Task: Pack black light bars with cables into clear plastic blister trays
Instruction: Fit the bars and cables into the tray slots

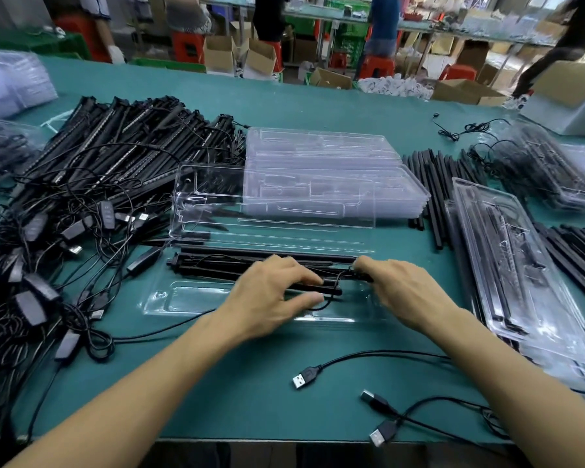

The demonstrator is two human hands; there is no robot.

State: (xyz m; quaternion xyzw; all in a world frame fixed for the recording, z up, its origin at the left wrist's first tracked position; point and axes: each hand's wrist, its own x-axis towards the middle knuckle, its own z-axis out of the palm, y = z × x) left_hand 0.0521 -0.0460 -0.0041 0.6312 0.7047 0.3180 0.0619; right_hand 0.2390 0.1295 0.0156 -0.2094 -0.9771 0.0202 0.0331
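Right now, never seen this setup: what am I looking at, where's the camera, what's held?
No machine here: one picture, from a camera worn on a person's head, looking down at their bare hands. The left hand and right hand both grip a bundle of black light bars at a clear blister tray on the green table. Left lies a pile of bars and cables, behind a stack of empty trays, right some filled trays. Loose USB plugs lie nearest.
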